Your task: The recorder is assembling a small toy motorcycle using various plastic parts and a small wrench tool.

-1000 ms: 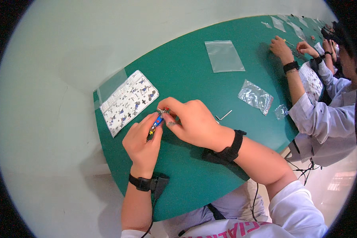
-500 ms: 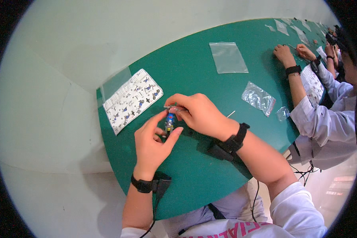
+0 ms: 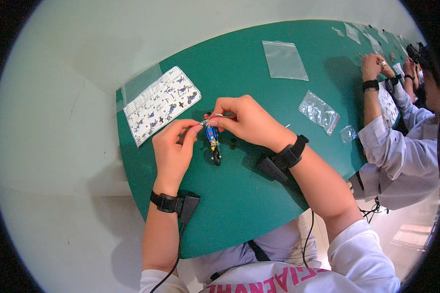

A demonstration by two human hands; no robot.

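A small toy motorcycle (image 3: 211,136), blue with silver and yellow parts and a black wheel at its near end, is held up over the green table. My left hand (image 3: 175,146) pinches its far end from the left, thumb against forefinger. From the right, my right hand (image 3: 247,119) grips the same end between thumb and fingers. A thin metal tool (image 3: 225,115) pokes out among the right fingers; most of it is hidden. Beyond my left hand lies a printed instruction sheet (image 3: 164,105) with pictures of blue motorcycle parts.
A zip bag (image 3: 285,60) lies flat on the green table (image 3: 249,215). Nearer are a crumpled clear bag (image 3: 319,112) and a smaller one (image 3: 348,134). A co-worker's hands (image 3: 374,67) work at the right. Cables hang from the black wrist straps (image 3: 292,152).
My left hand has shifted from around the toy's near part to its far end, baring the body and wheel. The co-worker's hands have drawn together.
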